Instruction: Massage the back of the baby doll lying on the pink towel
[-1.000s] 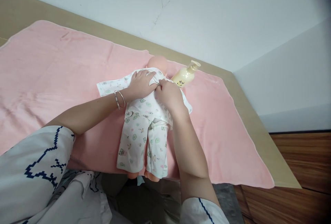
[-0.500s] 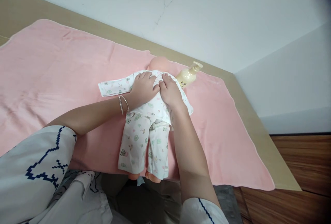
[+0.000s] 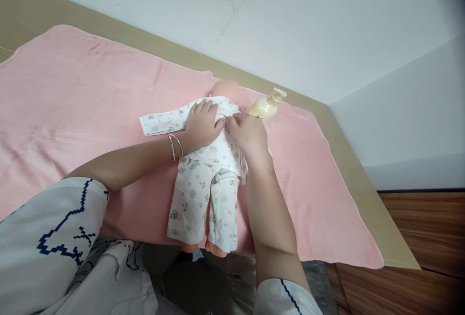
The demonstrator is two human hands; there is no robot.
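A baby doll lies on its back or front, I cannot tell which, with its head away from me and its feet at the near edge. It wears a white printed shirt and matching trousers. Spread flat on the upper part of the shirt is my left hand, holding nothing. My right hand has its fingers bent and pinched at the shirt's upper middle, right beside my left thumb; the cloth bunches there. One sleeve stretches out to the left, while my right forearm partly hides the other side.
A cream pump bottle lies tilted beside the doll's head, just beyond my right hand. A pink blanket covers most of the tan table. Behind the table rises a white wall; wood flooring shows at right.
My right hand has gone from lying flat on the shirt to curled, pinched fingers, shifting slightly right. My left hand stays on the shirt in the same pose.
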